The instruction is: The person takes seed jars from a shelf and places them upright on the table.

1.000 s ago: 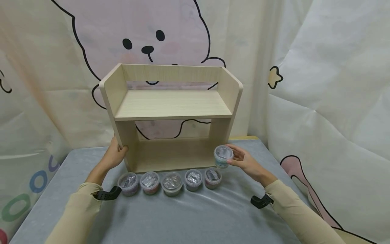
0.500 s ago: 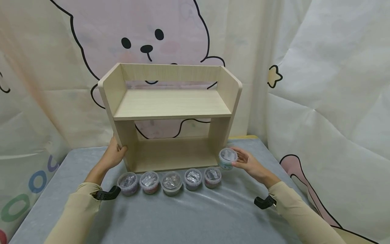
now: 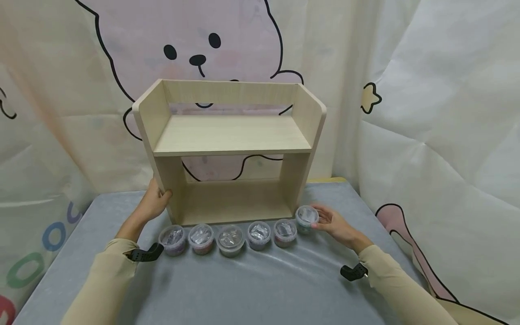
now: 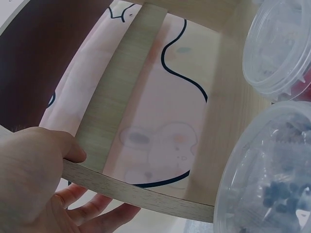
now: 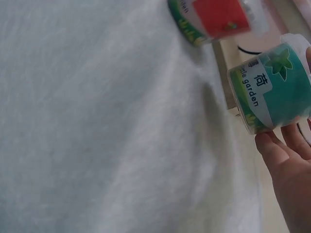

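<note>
My left hand (image 3: 153, 201) grips the left side panel of a pale wooden two-tier shelf (image 3: 231, 135). In the left wrist view its thumb lies on the inner face of the panel (image 4: 141, 198), with fingers behind. At the shelf's front right corner, my right hand (image 3: 335, 225) holds a clear plastic tub (image 3: 306, 218) by its side. The right wrist view shows a teal label with a green leaf and the words "little garden" on this tub (image 5: 272, 85). Its lid faces up, and it is at the right end of a row of similar tubs (image 3: 230, 239).
The tubs stand along the shelf's front edge on a grey cloth-covered table (image 3: 243, 289). Another, with a red label (image 5: 218, 19), is close to the held one in the right wrist view. Printed curtains (image 3: 426, 135) hang behind and on both sides.
My right hand has moved the teal-labelled tub a little right and down, from beside the shelf's right panel to the row's right end. The left hand keeps its grip; the head view shifted slightly.
</note>
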The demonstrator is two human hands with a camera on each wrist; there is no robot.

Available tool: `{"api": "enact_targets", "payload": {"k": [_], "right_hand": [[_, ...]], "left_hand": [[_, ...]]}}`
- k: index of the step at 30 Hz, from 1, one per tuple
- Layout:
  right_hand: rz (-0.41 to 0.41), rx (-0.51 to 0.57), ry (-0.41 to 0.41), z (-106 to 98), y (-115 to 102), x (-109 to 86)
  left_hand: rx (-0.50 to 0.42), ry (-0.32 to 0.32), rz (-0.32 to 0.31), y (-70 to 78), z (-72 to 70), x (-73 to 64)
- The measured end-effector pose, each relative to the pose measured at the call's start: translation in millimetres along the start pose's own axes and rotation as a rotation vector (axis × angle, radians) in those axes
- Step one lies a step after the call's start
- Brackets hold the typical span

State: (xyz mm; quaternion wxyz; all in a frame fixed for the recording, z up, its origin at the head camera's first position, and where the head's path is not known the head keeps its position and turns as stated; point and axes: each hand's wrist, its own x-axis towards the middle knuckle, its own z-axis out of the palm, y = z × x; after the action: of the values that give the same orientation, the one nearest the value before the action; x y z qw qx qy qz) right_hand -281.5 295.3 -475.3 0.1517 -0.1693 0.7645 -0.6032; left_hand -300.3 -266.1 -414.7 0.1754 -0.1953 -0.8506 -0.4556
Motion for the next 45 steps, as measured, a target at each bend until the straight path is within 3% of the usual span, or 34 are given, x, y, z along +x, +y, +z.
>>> {"api": "enact_targets", "payload": {"k": [14, 23, 29, 33, 38, 45], "right_hand": [[0.011, 0.067, -0.079, -4.2, 22.7, -1.5], [0.064, 0.1, -0.131, -7.5, 22.1, -1.7], [0.097, 0.078, -0.138, -8.5, 17.2, -3.0], [0.108, 0.057, -0.116, -9.9, 12.9, -3.8], [0.082, 0.034, -0.023, -12.2, 7.8, -1.9], [-0.008, -0.128, 0.112, -10.0, -4.2, -2.5]], "left_hand": [[-0.002, -0.024, -0.042, 1.0, 2.8, -0.3], [-0.017, 0.004, -0.022, -0.5, 1.9, 0.7], [0.009, 0.006, -0.078, 1.1, 1.8, -3.0], [0.006, -0.008, -0.11, 2.2, 1.2, -6.6], [0.019, -0.023, -0.154, 4.0, -1.0, -9.8], [0.065, -0.017, -0.247, 7.8, -4.7, -15.2]]}}
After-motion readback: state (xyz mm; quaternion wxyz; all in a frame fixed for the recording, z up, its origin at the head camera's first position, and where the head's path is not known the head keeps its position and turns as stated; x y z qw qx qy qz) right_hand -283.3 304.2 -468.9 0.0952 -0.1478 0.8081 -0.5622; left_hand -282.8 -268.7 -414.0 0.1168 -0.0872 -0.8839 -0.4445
